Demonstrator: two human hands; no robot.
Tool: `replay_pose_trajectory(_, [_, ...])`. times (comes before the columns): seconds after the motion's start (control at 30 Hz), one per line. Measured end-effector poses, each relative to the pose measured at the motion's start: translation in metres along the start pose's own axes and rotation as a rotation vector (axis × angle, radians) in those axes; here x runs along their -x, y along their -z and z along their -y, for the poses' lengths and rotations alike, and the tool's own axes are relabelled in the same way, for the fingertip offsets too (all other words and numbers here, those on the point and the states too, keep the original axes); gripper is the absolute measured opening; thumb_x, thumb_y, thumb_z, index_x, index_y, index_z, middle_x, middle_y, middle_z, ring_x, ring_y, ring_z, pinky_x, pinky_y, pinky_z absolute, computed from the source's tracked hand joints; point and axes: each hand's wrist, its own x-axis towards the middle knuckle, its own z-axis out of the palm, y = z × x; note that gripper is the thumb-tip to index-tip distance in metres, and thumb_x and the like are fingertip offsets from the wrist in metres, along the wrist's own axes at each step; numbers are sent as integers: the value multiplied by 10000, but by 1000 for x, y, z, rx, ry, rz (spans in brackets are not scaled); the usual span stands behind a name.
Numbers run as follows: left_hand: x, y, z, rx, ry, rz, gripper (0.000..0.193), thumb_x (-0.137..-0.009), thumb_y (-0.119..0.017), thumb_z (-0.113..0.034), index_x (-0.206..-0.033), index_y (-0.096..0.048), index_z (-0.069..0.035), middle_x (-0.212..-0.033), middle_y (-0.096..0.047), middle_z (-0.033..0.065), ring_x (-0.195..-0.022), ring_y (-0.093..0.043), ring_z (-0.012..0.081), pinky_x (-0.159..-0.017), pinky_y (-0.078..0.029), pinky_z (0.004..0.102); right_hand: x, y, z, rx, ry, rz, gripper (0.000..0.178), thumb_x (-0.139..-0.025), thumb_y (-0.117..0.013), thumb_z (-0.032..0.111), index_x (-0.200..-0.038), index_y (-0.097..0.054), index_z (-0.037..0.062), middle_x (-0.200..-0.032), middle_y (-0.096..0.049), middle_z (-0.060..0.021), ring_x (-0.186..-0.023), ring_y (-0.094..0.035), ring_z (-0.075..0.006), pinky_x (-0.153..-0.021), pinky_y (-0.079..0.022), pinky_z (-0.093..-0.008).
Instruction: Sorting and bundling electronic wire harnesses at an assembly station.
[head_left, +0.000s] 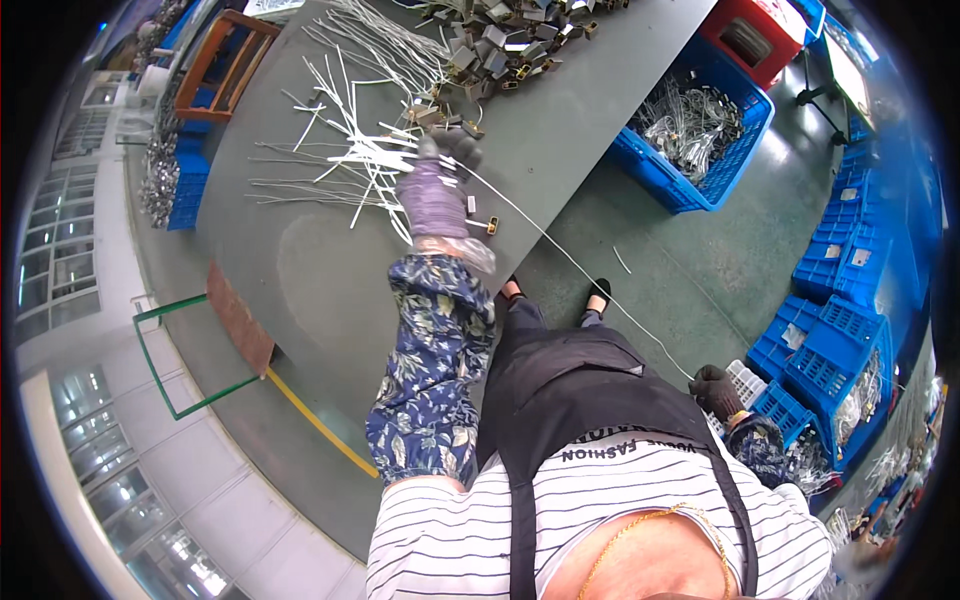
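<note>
My left hand (437,180), in a grey glove with purple wrapping, is closed over white wires (375,155) at the table's edge. From it one long white wire (580,269) runs taut down to the right, across the open floor. My right hand (714,392), in a dark glove, is low at my right side, closed on the far end of that wire. A small brass-coloured fitting (492,226) with a white stem sticks out beside my left wrist. Beyond my left hand lies a heap of small metal box-shaped parts (500,45) with white leads.
The grey table (310,250) spreads ahead and left. A blue crate (690,190) full of wired parts stands right of it, with a red bin (755,40) behind. Stacked blue crates (825,340) line the right. A green metal frame (160,385) stands on the left.
</note>
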Motion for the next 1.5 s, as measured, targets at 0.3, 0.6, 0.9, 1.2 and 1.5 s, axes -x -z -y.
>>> replay_pose_trajectory(0.3, [-14,5,-39,70,0,9,265,-928,-582,-283,-986,-581,-25,-953,-668,178,-813,-678,298,-715,-608,422,-23,6,23,-22,104,62,156,-799,-667,90,-791,-513,64,-608,-501,-30,-455,-448,-128,-391,-323,-281])
replay_pose_trajectory(0.6, [107,2,51,-337,559,64,237,-837,-678,-72,-1038,-610,34,-888,-665,122,-805,-653,201,-707,-575,339,-10,-145,190,45,593,407,401,-858,-592,245,-1183,-526,20,-871,-593,-99,-650,-586,-164,-556,-479,-279])
replay_pose_trajectory(0.9, [34,101,-65,-1911,164,12,378,-914,-577,-381,-1036,-632,-28,-664,-637,81,-607,-609,150,-563,-481,364,-61,-269,402,507,1047,-206,563,-837,-628,414,-1168,-596,-39,-1146,-611,-208,-987,-609,-320,-910,-465,-361])
replay_pose_trajectory(1.2, [42,56,-27,-236,292,-131,308,-943,-542,-264,-1075,-534,14,-641,-530,62,-501,-558,193,-417,-440,269,-86,-274,384,77,930,-10,221,-841,-600,176,-972,-618,-1,-852,-638,-60,-705,-579,-119,-610,-474,-309])
replay_pose_trajectory(1.5, [73,-10,83,270,579,-76,249,-965,-516,-265,-942,-544,-18,-897,-639,179,-780,-649,287,-713,-579,435,6,-99,124,165,195,202,198,-835,-640,232,-832,-620,35,-680,-604,-32,-544,-522,-106,-462,-403,-255])
